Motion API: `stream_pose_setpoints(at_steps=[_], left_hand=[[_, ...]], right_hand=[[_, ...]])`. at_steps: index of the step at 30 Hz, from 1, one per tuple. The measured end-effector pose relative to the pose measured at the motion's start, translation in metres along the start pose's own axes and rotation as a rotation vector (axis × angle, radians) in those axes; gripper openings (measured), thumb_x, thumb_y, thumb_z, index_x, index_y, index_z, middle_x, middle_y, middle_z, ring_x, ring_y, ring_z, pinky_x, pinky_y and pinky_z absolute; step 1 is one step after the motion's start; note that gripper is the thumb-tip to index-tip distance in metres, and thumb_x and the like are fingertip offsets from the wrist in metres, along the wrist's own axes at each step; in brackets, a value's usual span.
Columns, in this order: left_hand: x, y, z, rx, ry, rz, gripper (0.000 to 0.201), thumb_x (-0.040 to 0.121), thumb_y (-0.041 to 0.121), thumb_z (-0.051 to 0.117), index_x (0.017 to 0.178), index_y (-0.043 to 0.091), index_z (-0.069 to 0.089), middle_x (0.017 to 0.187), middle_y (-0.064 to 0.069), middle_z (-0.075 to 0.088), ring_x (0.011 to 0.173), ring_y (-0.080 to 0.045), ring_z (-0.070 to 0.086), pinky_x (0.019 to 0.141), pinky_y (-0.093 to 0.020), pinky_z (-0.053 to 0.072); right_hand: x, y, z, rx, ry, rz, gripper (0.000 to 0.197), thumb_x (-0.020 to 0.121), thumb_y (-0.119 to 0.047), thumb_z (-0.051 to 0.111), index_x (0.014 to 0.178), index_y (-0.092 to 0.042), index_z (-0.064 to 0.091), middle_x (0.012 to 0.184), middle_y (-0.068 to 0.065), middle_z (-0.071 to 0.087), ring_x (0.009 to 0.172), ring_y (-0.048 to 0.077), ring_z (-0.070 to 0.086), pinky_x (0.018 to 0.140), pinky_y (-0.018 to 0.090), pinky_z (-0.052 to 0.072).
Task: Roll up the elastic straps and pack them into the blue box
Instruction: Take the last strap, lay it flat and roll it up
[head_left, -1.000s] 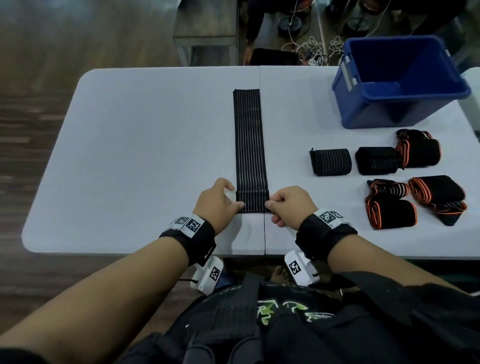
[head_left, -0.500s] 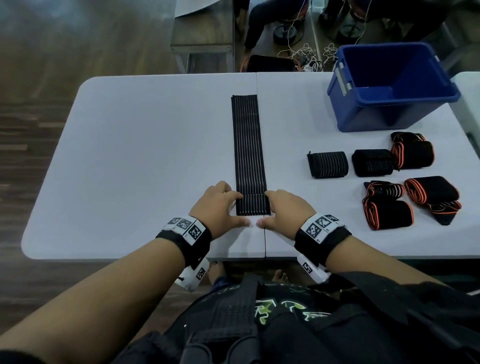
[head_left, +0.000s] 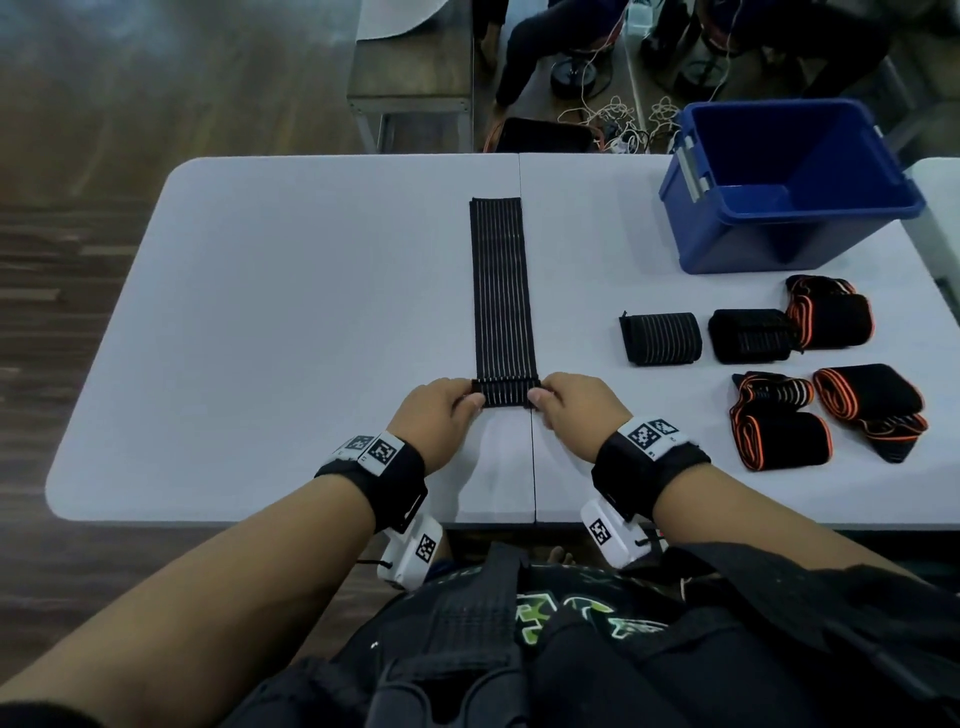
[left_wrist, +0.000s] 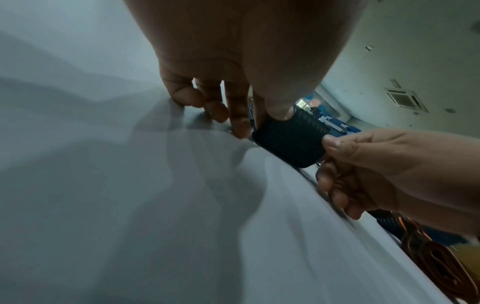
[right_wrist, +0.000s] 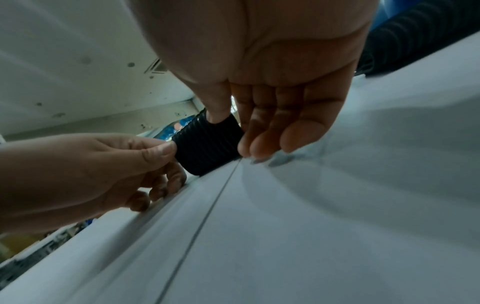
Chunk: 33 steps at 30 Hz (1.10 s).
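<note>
Striped elastic strap (head_left: 501, 291) lay flat along the centre seam of the white worktop (head_left: 291, 322), running away from the person, its near end turned over into a small roll (head_left: 506, 397). Left hand (head_left: 434, 421) pinched the left end of the roll between thumb and index finger; right hand (head_left: 576, 413) pinched the right end the same way. In the left wrist view the roll (left_wrist: 291, 139) sat on the worktop surface with a thumb on top at each end; the other fingers (left_wrist: 215, 111) of the left hand were curled down to touch the worktop beside it. Right wrist view agreed: roll (right_wrist: 207, 144) held at both ends, right fingers (right_wrist: 270, 133) reaching down just beside it.

Compared with half a second earlier: then both hands lay flatter over the near end of the strap, which was only a low fold. Now the thumbs were raised onto a rounder, thicker roll, and the roll sat slightly further from the worktop's near edge. Far end of the strap had not shifted.

Blue box (head_left: 789, 192) stood at the far right corner of the worktop, nothing visible inside. Five rolled or bundled straps lay near it on the right: one striped roll (head_left: 661, 336), one black roll (head_left: 750, 335), three orange-edged bundles (head_left: 831, 317). These were in the same places as before.
</note>
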<state>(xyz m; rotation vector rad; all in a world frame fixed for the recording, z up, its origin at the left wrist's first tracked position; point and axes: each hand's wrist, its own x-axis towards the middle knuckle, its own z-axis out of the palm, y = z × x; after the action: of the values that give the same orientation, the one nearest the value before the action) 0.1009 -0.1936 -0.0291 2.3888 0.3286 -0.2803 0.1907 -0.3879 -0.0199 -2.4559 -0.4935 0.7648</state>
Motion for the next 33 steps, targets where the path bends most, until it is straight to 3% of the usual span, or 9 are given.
stream_pose_setpoints(at_steps=[6,12,15,18,20,23,26,29,33], left_hand=[[0.011,0.004,0.0,-0.025,0.031,-0.137,0.042,0.105,0.036,0.043,0.072,0.011,0.051,0.067,-0.004,0.054,0.066,-0.023,0.051,0.057,-0.032,0.035],[0.022,0.009,-0.003,-0.067,0.036,-0.255,0.052,0.1,0.046,0.051,0.083,-0.001,0.067,0.076,-0.014,0.068,0.074,-0.029,0.063,0.07,-0.037,0.05],[0.025,0.006,-0.003,-0.073,0.094,-0.273,0.036,0.094,0.045,0.061,0.084,0.011,0.068,0.079,-0.006,0.072,0.079,-0.022,0.067,0.072,-0.034,0.052],[0.022,0.008,-0.006,-0.114,0.165,-0.226,0.019,0.09,0.036,0.069,0.094,0.022,0.057,0.072,0.0,0.07,0.072,-0.015,0.065,0.066,-0.028,0.05],[0.023,0.01,-0.007,-0.042,0.138,-0.15,0.017,0.093,0.032,0.066,0.102,0.023,0.055,0.073,0.002,0.069,0.073,-0.014,0.064,0.065,-0.027,0.047],[0.026,0.009,-0.007,0.072,0.097,-0.085,0.02,0.097,0.035,0.06,0.111,0.021,0.06,0.086,0.004,0.071,0.085,-0.018,0.066,0.074,-0.03,0.048],[0.025,0.006,-0.009,0.132,0.077,-0.039,0.036,0.095,0.046,0.061,0.12,0.02,0.064,0.097,0.002,0.071,0.093,-0.019,0.065,0.082,-0.032,0.05],[0.022,0.002,-0.014,0.198,-0.019,0.025,0.062,0.079,0.056,0.075,0.129,0.023,0.06,0.098,0.007,0.064,0.09,-0.014,0.059,0.08,-0.029,0.049],[0.027,-0.004,-0.021,0.235,-0.056,0.039,0.062,0.077,0.04,0.082,0.132,0.028,0.057,0.09,0.009,0.065,0.087,-0.013,0.06,0.081,-0.028,0.048]], right_hand=[[0.005,-0.004,0.005,0.068,0.049,0.073,0.027,0.101,-0.03,0.048,0.084,-0.013,0.062,0.087,0.005,0.069,0.083,0.023,0.062,0.077,0.035,0.049],[0.01,-0.006,0.003,0.019,0.031,0.116,0.031,0.098,-0.029,0.053,0.081,-0.007,0.068,0.085,0.006,0.072,0.083,0.023,0.065,0.079,0.036,0.053],[0.012,-0.006,0.004,0.01,0.033,0.129,0.027,0.097,-0.03,0.054,0.082,-0.011,0.065,0.086,0.004,0.071,0.085,0.022,0.065,0.079,0.036,0.053],[0.01,-0.009,0.003,0.033,0.067,0.131,0.013,0.096,-0.028,0.056,0.099,-0.016,0.053,0.09,0.002,0.065,0.083,0.021,0.061,0.074,0.035,0.049],[0.009,-0.013,0.003,-0.046,0.072,0.049,0.02,0.097,-0.022,0.055,0.113,-0.016,0.044,0.091,0.005,0.061,0.081,0.023,0.059,0.07,0.035,0.047],[0.012,-0.018,0.002,-0.195,0.06,-0.045,0.029,0.097,-0.017,0.053,0.125,-0.015,0.045,0.105,0.009,0.06,0.087,0.026,0.06,0.076,0.039,0.051],[0.013,-0.022,0.002,-0.299,0.026,-0.053,0.028,0.1,-0.019,0.048,0.127,-0.012,0.051,0.115,0.012,0.056,0.098,0.031,0.059,0.084,0.042,0.051],[0.01,-0.021,0.003,-0.319,0.001,-0.049,0.03,0.101,-0.022,0.046,0.128,-0.011,0.053,0.118,0.012,0.054,0.106,0.031,0.056,0.088,0.042,0.05],[0.007,-0.022,0.003,-0.377,-0.047,-0.065,0.029,0.09,-0.016,0.056,0.119,-0.014,0.053,0.112,0.008,0.052,0.105,0.028,0.052,0.086,0.039,0.051]])
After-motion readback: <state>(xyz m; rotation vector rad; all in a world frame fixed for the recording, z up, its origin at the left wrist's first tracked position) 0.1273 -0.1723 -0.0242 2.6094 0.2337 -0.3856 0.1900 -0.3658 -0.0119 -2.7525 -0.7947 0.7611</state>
